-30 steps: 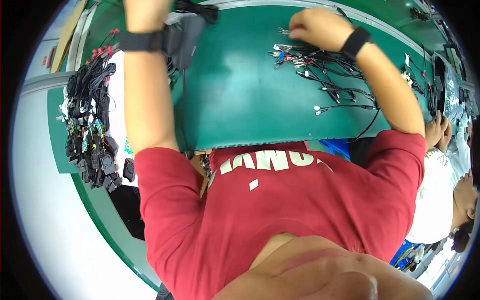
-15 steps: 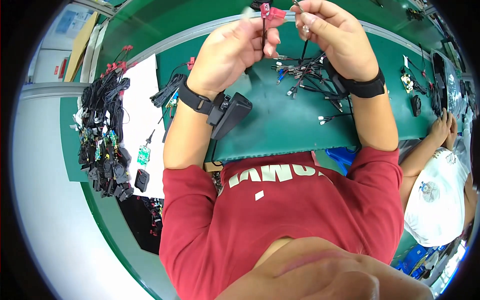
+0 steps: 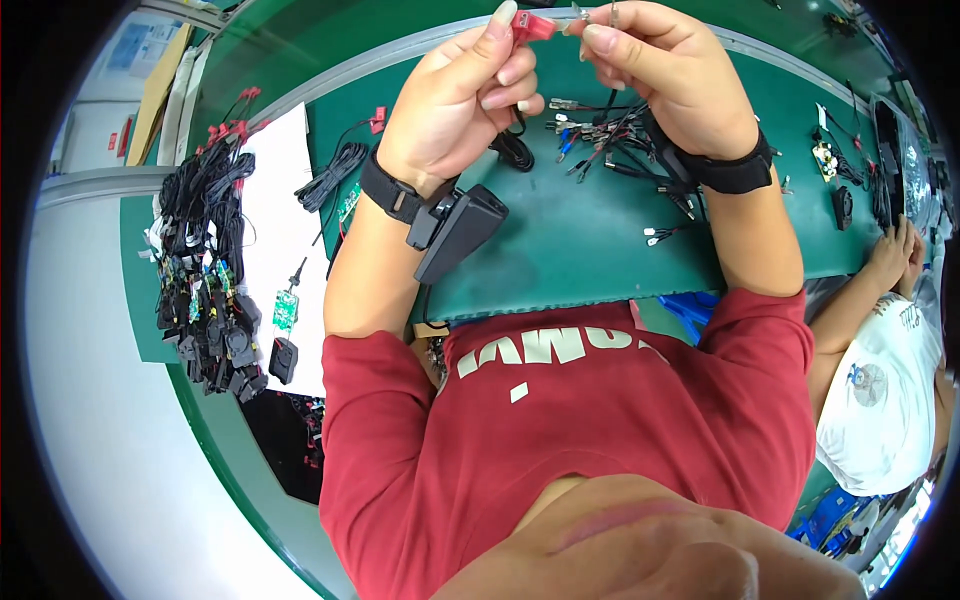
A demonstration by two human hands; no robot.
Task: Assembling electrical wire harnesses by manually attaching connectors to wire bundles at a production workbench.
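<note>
The left hand (image 3: 470, 100) pinches a red connector (image 3: 533, 24) while the right hand (image 3: 665, 75) grips a wire terminal (image 3: 584, 14) beside it, so seating it likely needs fine alignment.

Blue-white sheet (image 3: 128, 47) and brown cardboard (image 3: 157, 85) far left

Red connector (image 3: 533, 24): partly covered by left hand (image 3: 465, 95) fingertips; shape of lower part hidden.
Metal pin (image 3: 612, 12) above right hand (image 3: 665, 70): cut off by top edge, too small to tell kind.
Wire bundle (image 3: 610, 135) on green mat (image 3: 590, 250): far side hidden behind right wrist.
Black cable heap (image 3: 205, 270): single pieces too small to separate.
Neighbouring person's hand (image 3: 900, 250): blurred at rim, anything held not discernible.
</note>
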